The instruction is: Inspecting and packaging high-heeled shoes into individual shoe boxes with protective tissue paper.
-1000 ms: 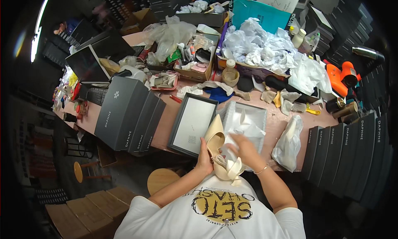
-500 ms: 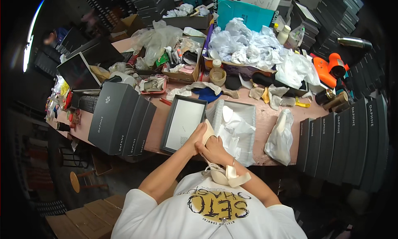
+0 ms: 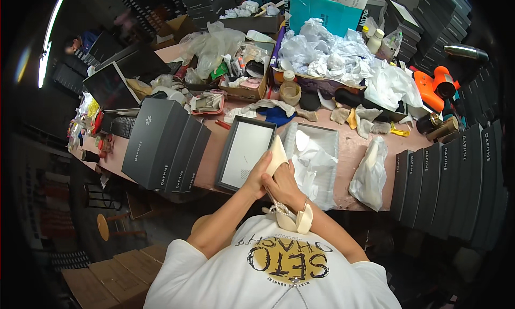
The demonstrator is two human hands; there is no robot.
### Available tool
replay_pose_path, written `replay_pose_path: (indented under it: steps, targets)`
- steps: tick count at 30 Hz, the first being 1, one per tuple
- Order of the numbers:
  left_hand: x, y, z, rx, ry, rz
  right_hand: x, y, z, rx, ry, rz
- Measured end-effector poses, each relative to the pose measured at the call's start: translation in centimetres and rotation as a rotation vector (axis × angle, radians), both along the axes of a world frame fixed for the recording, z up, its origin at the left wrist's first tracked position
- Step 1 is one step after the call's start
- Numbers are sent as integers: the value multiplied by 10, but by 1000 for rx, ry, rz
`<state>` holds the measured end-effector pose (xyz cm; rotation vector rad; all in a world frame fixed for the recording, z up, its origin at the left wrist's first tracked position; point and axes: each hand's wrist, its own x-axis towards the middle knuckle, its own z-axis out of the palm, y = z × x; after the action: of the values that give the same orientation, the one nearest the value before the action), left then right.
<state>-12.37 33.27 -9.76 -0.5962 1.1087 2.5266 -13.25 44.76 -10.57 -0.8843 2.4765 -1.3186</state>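
A cream pointed-toe shoe (image 3: pixel 277 152) is between my hands, toe pointing away from me. Its heel end, with a pearl strap and a block heel (image 3: pixel 304 221), hangs close to my shirt. My left hand (image 3: pixel 259 176) is wrapped round the left side of the forefoot. At the shoe's opening, my right hand (image 3: pixel 287 186) is closed, its fingertips partly hidden. Just beyond my hands lies a dark grey box lid (image 3: pixel 220 172) with a white inside. To its right, an open shoe box (image 3: pixel 333 172) is lined with tissue and holds loose white paper.
A white plastic-wrapped bundle (image 3: pixel 370 175) lies right of the box. Dark shoe boxes stand in rows at left (image 3: pixel 153 148) and right (image 3: pixel 437 185). Behind are a carton of crumpled paper (image 3: pixel 327 54), a glue jar (image 3: pixel 290 90), brushes (image 3: pixel 382 127) and an orange heat tool (image 3: pixel 427 92).
The shoe's toe has risen a little and shows more of its upper beyond my fingers. Both hands keep hold of it. The whole view has shifted slightly.
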Motion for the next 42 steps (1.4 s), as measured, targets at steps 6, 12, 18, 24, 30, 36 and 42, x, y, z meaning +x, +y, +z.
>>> replay_pose_path:
  steps: [6, 12, 18, 24, 30, 36, 42]
  targets:
    - [9, 5, 3, -48, 41, 15, 23, 30, 5, -186, 79, 383]
    - [1, 19, -12, -62, 41, 105, -1, 19, 4, 196, -133, 188]
    - [10, -5, -7, -48, 72, 59, -8, -1, 1, 35, -125, 130]
    - [20, 2, 4, -26, -20, 45, 0, 23, 15, 40, -198, 313]
    - [20, -2, -13, 34, -29, 11, 14, 63, 34, -147, -484, 639]
    - [33, 7, 8, 34, -38, 107, 5, 33, 34, 113, -258, 255]
    - [71, 26, -5, 166, -58, 114, -25, 64, 13, -208, -687, 321]
